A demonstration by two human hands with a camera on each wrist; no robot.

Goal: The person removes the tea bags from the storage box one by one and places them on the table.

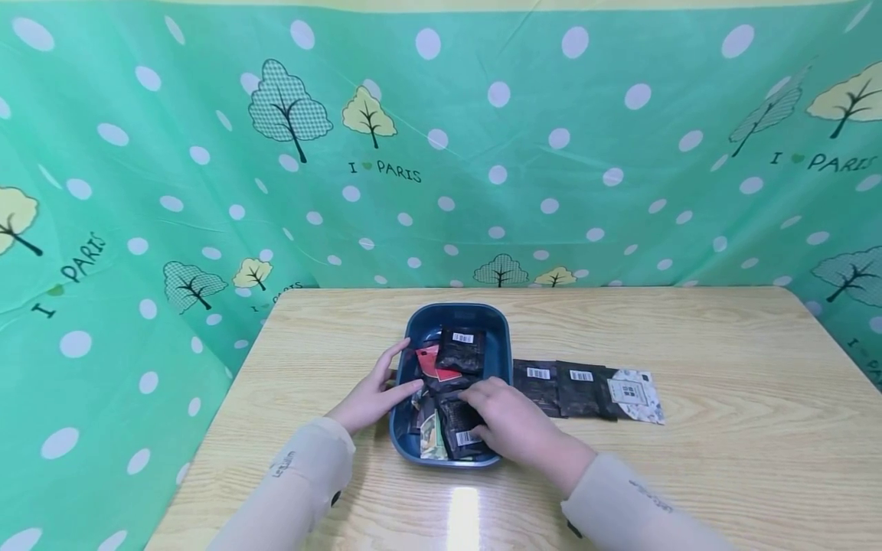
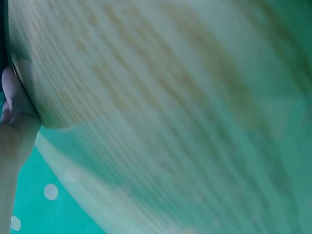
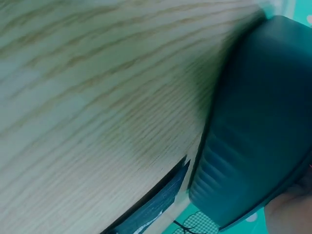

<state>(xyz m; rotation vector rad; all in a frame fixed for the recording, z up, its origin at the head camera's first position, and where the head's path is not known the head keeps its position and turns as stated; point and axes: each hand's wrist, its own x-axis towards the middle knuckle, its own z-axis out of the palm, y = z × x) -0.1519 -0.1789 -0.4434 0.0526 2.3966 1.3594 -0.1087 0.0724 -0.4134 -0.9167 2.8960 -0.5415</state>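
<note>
A dark blue plastic bin (image 1: 498, 344) stands on the table, holding several small flat packets. My left hand (image 1: 372, 398) holds the bin's left wall, thumb over the rim and the other fingers along the outside. Inside the bin, my right hand (image 1: 506, 419) pinches a black packet (image 1: 456, 436) with a white barcode label near the front. Another black packet (image 1: 460, 353) lies toward the back, beside a red one (image 1: 428, 360). A packet with a light green and yellow print (image 1: 432, 440) shows at the front left. The right wrist view has the bin's ribbed outer wall (image 3: 263, 117).
To the right of the bin, two black packets (image 1: 540, 389) (image 1: 581, 390) and a white-and-grey patterned packet (image 1: 637, 394) lie in an overlapping row on the wood-grain table (image 1: 723, 428). A green dotted cloth (image 1: 496, 138) hangs behind the table and along its left side.
</note>
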